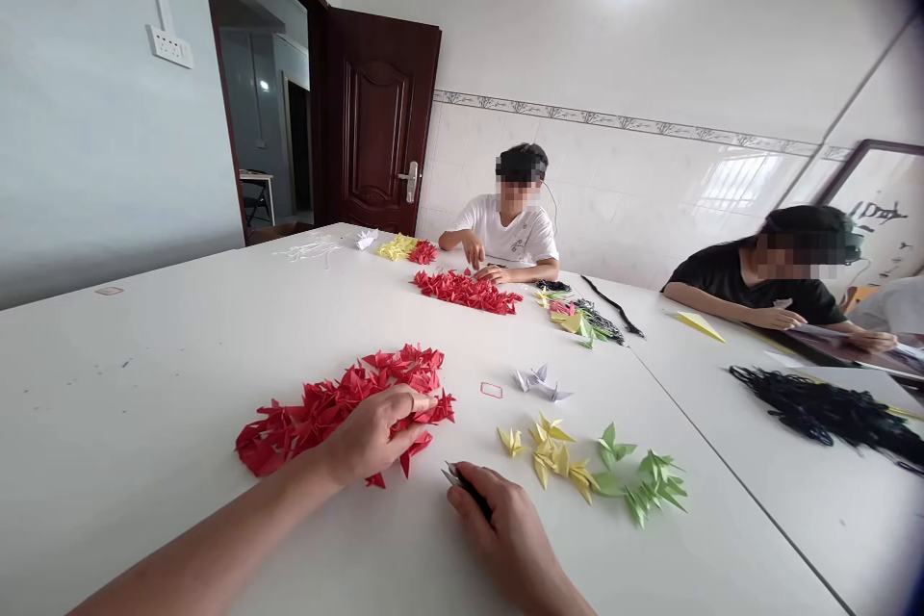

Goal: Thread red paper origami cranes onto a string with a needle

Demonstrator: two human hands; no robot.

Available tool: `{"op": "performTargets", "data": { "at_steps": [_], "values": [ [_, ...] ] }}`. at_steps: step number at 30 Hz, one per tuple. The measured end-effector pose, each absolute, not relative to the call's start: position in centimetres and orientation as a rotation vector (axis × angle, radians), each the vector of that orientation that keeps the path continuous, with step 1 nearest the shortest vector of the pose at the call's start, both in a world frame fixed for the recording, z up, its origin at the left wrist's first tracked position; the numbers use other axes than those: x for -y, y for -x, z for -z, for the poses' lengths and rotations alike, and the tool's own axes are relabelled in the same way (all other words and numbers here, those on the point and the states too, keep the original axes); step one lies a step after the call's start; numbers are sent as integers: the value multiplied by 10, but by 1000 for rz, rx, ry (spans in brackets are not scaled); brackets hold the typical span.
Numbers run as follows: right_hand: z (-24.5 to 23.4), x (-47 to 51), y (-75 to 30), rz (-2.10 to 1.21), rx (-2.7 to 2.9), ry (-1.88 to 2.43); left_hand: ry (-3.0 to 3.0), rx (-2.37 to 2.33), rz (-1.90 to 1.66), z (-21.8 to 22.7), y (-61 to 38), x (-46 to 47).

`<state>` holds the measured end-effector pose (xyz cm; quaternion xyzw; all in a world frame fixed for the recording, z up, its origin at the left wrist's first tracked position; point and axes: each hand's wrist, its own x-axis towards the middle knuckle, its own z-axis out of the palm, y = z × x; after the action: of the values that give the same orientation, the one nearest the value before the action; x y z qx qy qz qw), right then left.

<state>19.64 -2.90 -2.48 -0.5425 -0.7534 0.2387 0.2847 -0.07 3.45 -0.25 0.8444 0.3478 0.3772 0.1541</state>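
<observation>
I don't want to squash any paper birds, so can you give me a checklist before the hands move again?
1. Left hand at the red birds: ok, it rests on them.
2. Left hand gripping one bird: cannot tell, the fingers hide it.
3. Right hand holding the black tool: ok.
4. Black tool clear of the red birds: ok, there is a gap.
5. Red birds spread out singly: not ok, they lie jumbled together.
6. White birds clear of both hands: ok.
</observation>
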Motion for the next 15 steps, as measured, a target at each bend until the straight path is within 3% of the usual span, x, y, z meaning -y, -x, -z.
{"op": "performTargets", "data": {
  "at_steps": [9,15],
  "values": [
    [24,28,-196,-500,2086,1455,-2355,-1208,-1144,-7,0,-47],
    [24,29,-196,-468,2090,1444,-2462,-1239,-786,-26,-41,-101]
  ]
}}
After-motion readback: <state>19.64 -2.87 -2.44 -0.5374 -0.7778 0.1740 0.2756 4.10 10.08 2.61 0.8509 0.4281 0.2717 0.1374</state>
